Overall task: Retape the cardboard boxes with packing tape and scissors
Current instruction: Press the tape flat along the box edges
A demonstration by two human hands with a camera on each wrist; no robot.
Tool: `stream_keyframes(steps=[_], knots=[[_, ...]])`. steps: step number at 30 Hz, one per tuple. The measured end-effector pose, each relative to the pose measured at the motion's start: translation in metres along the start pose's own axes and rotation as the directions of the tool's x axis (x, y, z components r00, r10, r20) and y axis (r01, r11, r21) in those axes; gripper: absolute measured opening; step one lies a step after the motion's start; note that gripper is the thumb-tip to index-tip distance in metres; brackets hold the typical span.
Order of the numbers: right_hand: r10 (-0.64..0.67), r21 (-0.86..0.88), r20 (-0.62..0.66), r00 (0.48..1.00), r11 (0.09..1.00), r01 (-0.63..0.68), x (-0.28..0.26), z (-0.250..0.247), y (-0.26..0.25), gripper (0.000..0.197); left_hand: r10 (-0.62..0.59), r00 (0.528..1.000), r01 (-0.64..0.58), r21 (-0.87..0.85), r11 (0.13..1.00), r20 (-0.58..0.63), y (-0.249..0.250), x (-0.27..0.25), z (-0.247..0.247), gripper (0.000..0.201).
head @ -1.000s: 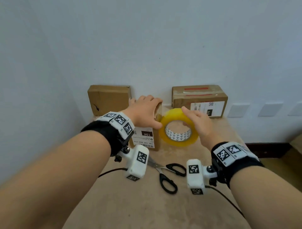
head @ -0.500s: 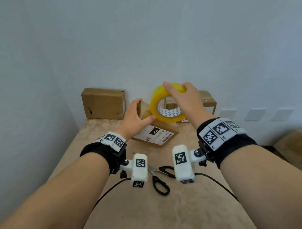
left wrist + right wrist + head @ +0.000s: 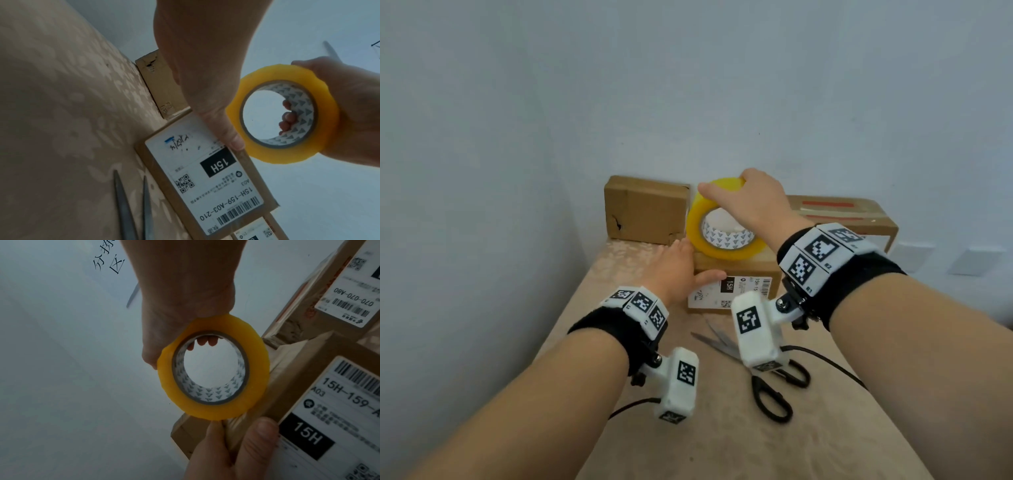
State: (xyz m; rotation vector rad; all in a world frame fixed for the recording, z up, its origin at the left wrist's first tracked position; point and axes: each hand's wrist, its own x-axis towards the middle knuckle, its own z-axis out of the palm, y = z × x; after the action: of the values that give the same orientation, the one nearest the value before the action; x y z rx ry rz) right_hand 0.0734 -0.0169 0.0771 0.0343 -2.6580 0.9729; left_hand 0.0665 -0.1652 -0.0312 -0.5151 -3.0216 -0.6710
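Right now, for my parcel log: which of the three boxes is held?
The front box with the 15H label; the left hand grips its corner; the plain box and red-striped box stand behind.

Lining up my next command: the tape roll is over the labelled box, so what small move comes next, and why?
Probably draw the tape roll rightward along the box top. The right hand grips it just above the labelled box, the left hand holds the box's left end, seemingly pinning the tape's end there, and the scissors lie untouched on the table.

Right hand (image 3: 760, 202) grips tape (image 3: 726, 253), perhaps aloft.
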Motion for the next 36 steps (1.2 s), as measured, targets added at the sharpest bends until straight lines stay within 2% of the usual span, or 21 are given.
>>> stream_keyframes(steps=[2,5,10,13,15,17,21,23,27,32,36], knots=[[-0.012,-0.043,0.007,1.000,0.999,0.012,0.001,-0.002,-0.002,0.057,-0.001,1.000,0.001,-0.004,1.000,0.011,0.002,-0.001,-0.002,0.108],[0.009,-0.093,0.013,1.000,0.996,-0.008,0.001,-0.012,0.001,0.053,-0.016,0.999,0.014,0.051,0.999,0.028,0.011,-0.004,-0.006,0.095],[0.029,-0.394,-0.006,1.000,0.918,-0.029,0.000,-0.045,0.018,0.047,-0.053,0.993,0.032,0.192,0.981,0.109,0.017,-0.004,-0.014,0.101],[0.030,-0.489,0.017,0.999,0.872,-0.018,-0.003,-0.053,0.028,0.049,-0.044,0.988,0.003,0.260,0.966,0.151,0.020,-0.003,-0.017,0.103],[0.011,-0.446,0.010,1.000,0.895,-0.005,-0.003,-0.054,0.034,0.053,-0.061,0.981,-0.006,0.344,0.939,0.183,0.021,-0.003,-0.021,0.103],[0.035,-0.319,-0.025,0.999,0.947,-0.041,-0.004,-0.060,0.041,0.056,-0.072,0.976,-0.027,0.440,0.898,0.207,0.023,-0.002,-0.026,0.100],[0.128,-0.038,-0.033,0.991,0.991,-0.129,-0.008,-0.066,0.063,0.047,0.003,0.973,-0.141,0.578,0.804,0.233,0.034,0.003,-0.033,0.097],[0.115,-0.006,-0.043,0.992,0.993,-0.116,-0.009,-0.062,0.067,0.051,0.038,0.965,-0.183,0.562,0.807,0.260,0.042,0.005,-0.032,0.096],[0.030,-0.119,-0.053,0.998,0.992,-0.036,-0.005,-0.052,0.058,0.067,0.116,0.946,-0.246,0.439,0.864,0.301,0.055,0.004,-0.016,0.098],[-0.018,-0.273,-0.055,0.998,0.962,0.002,-0.001,-0.045,0.044,0.052,0.105,0.957,-0.198,0.344,0.918,0.271,0.050,0.003,-0.011,0.098],[-0.012,-0.401,-0.028,1.000,0.916,-0.001,-0.002,-0.063,0.048,0.048,0.098,0.962,-0.178,0.314,0.933,0.253,0.050,0.003,-0.013,0.094]])
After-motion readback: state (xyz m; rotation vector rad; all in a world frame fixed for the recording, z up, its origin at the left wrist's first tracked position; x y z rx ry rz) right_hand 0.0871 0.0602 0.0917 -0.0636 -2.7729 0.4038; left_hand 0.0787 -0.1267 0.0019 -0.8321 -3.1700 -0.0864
